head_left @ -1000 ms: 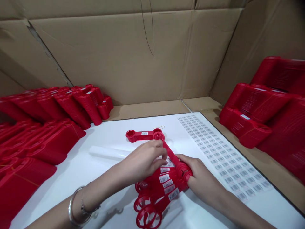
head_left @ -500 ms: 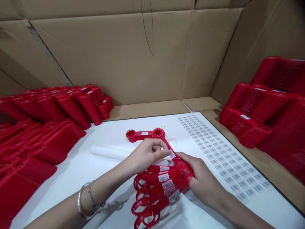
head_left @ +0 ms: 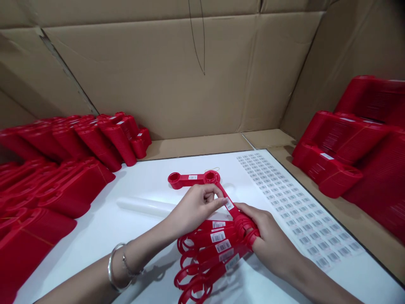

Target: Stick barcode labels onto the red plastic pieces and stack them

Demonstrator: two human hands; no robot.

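From my distant seat, the head view shows me the right hand (head_left: 268,234) closed firmly around the gathered ends of a fan of thin red plastic strips with ringed tips (head_left: 205,254), above the white tabletop (head_left: 152,173). The left hand (head_left: 198,207) has its fingers curled and its thumb at a small white barcode label (head_left: 229,204) on the uppermost strip; I cannot tell whether it pinches anything. Beyond it lies a red plastic bar with two round ends (head_left: 185,182). I see a translucent white roll (head_left: 142,204) left of the fan, a sheet of barcode labels (head_left: 294,207) on the right, and stacked red plastic pieces (head_left: 329,166) on both sides.
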